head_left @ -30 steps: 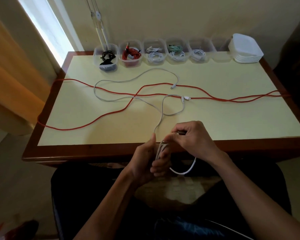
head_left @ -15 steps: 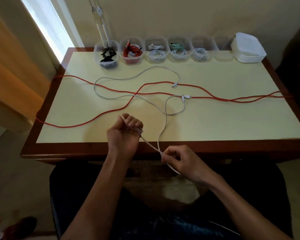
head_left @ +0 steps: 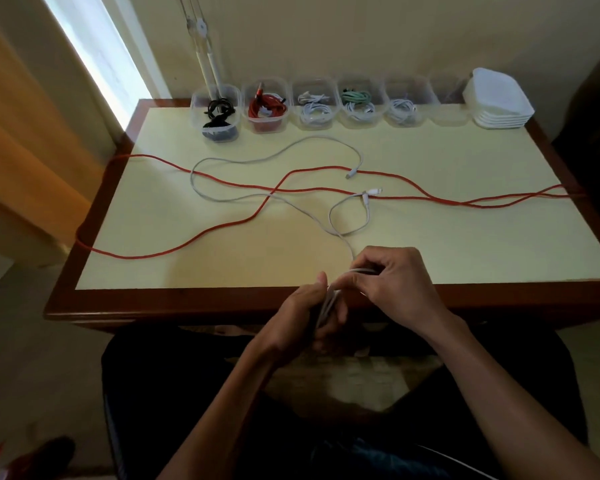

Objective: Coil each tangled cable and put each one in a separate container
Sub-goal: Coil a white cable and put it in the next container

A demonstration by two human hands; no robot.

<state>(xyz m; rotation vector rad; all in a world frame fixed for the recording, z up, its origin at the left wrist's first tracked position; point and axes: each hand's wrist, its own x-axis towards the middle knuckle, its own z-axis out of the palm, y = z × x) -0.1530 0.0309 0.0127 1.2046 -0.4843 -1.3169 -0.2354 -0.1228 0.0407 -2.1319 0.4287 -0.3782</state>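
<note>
Head view, looking down over our lap at the near table edge. White cable (head_left: 293, 202): several loops of it sit bunched in our left hand (head_left: 300, 315), which is turned thumb-up with fingers curled round the bundle, just off the front rim of the table (head_left: 187, 299). Our right hand (head_left: 392, 285) is close against the left, knuckles up, thumb and fingers pinching a strand of the same cable and bending it over the top of the bundle. Both forearms converge from the lower corners of the frame; the hands touch or nearly touch.

From the hands the cable's free length runs up across the table, forms a small loop mid-table, then a wide sweep toward the left, ending in a connector near the centre. It crosses the red cable (head_left: 174, 249), which lies slack across the full width of the table and hangs over both side edges.

Along the far edge we note a row of clear containers (head_left: 409, 107), five with coiled cables inside, one looking unfilled, and a stack of white lids (head_left: 499, 98) at the right end.
</note>
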